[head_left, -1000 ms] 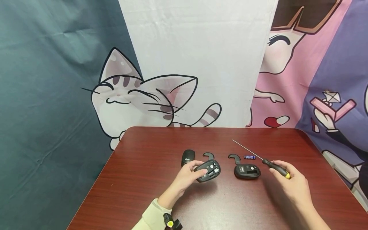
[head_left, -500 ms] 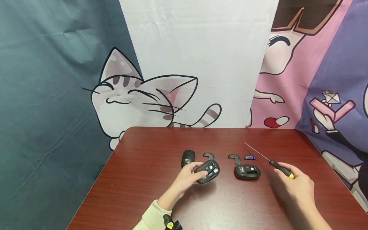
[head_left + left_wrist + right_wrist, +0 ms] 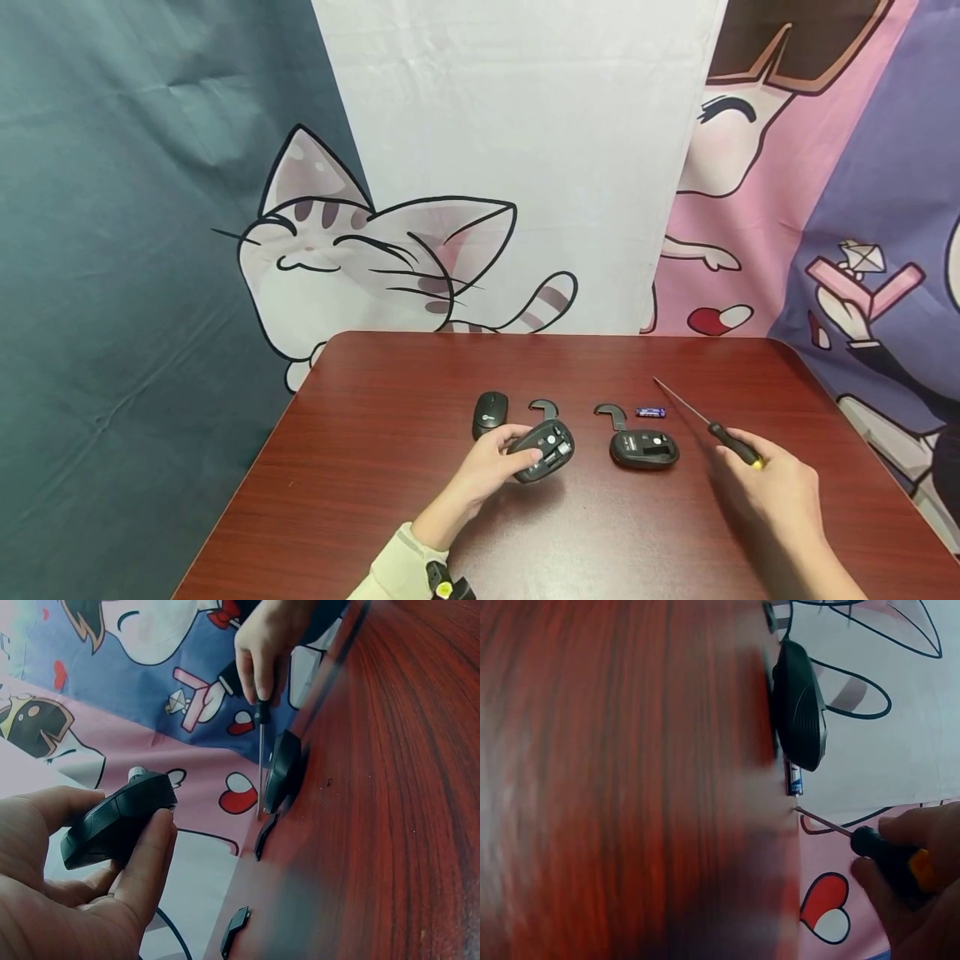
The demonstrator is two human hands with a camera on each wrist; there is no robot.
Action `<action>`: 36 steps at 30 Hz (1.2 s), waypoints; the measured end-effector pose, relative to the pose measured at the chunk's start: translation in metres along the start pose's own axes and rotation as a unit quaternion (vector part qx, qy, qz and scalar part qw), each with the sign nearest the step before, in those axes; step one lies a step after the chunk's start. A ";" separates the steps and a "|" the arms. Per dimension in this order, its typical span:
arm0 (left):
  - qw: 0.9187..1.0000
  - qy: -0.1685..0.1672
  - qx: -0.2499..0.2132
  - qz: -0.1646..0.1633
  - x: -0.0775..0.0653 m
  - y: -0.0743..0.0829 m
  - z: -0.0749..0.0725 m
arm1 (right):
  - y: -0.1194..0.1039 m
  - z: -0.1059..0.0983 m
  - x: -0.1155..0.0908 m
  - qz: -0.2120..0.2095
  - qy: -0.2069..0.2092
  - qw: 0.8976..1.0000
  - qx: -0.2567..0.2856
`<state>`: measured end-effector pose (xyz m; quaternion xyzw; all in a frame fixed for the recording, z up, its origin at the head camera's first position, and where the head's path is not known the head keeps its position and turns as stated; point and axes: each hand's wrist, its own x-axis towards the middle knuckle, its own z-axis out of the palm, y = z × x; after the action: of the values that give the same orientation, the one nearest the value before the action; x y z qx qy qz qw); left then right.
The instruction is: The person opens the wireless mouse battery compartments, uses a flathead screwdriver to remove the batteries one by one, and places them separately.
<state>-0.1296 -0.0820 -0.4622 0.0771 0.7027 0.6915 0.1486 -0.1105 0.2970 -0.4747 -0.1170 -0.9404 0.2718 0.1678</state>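
Between thumb and fingers, my left hand holds a black computer mouse with its underside and uncovered battery slot facing up, raised over the table. My right hand grips the black and yellow handle of a screwdriver; its thin shaft slants toward the back left. A second black mouse lies upside down between the hands, its battery slot uncovered too. Behind that mouse are a dark curved cover and a blue battery. Another curved cover lies just behind the held mouse.
A third mouse, right side up, sits beyond my left hand and is partly overlapped by it. All of this is on a reddish-brown wooden table. A cloth backdrop with cartoon figures hangs behind the table's back edge.
My right hand has moved a little to the right, carrying the screwdriver, and its tip has swung right and slightly nearer. The left hand and its mouse have barely shifted.
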 end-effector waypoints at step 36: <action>1.000 -0.002 -0.026 -0.012 -0.006 0.003 0.003 | 0.013 -0.002 -0.001 -0.012 -0.202 0.971 -0.125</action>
<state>-0.1237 -0.0809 -0.4589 0.0659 0.6852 0.7073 0.1606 -0.1072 0.3089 -0.4803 -0.0687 -0.9827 0.1677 -0.0382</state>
